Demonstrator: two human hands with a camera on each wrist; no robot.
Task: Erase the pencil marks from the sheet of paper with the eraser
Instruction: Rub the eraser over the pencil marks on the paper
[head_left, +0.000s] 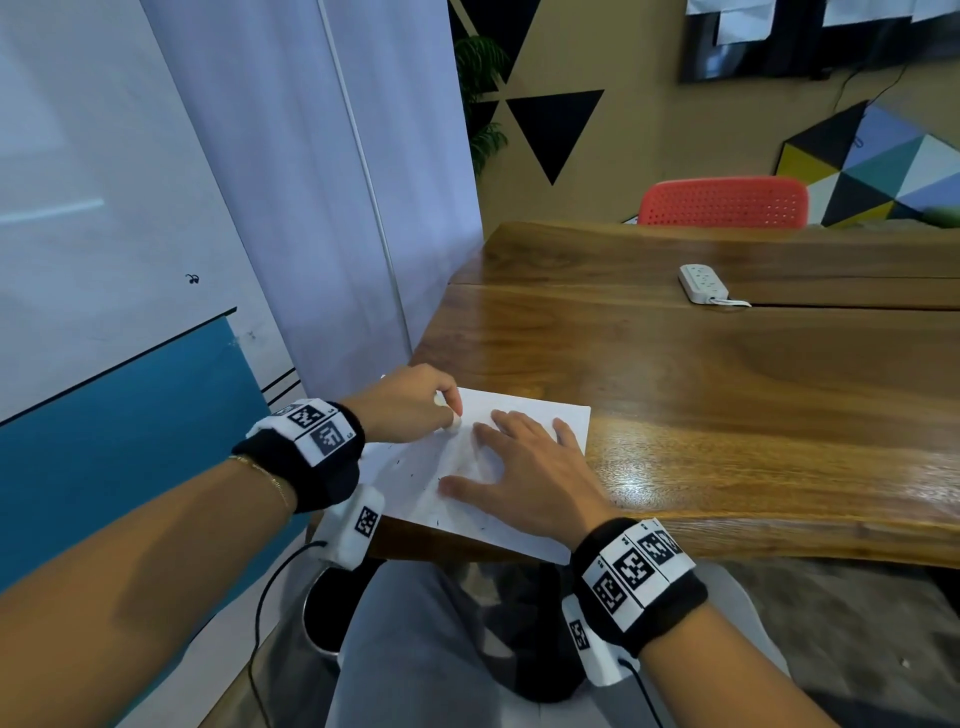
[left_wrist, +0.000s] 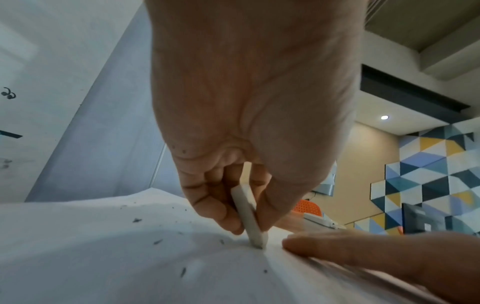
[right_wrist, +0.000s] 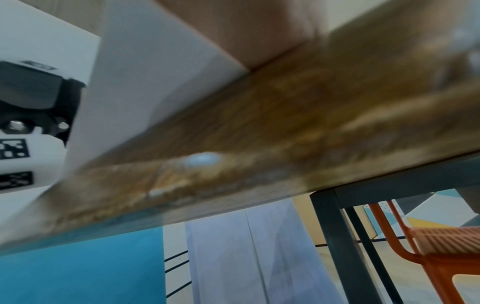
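Note:
A white sheet of paper (head_left: 540, 421) lies at the near left corner of the wooden table (head_left: 727, 389), with dark eraser crumbs scattered over it. My left hand (head_left: 415, 405) pinches a flat white eraser (left_wrist: 248, 216) between thumb and fingers, its lower end pressed on the sheet (left_wrist: 103, 246). In the head view only the eraser's tip (head_left: 453, 425) shows below the fingers. My right hand (head_left: 519, 462) lies flat on the paper with fingers spread, just right of the eraser. A right fingertip (left_wrist: 311, 244) shows beside the eraser in the left wrist view.
A white power strip (head_left: 704, 283) lies farther back on the table. A red chair (head_left: 722, 202) stands behind the far edge. A whiteboard and pale curtain (head_left: 311, 182) stand close on the left. The right wrist view shows the table's blurred front edge (right_wrist: 259, 144).

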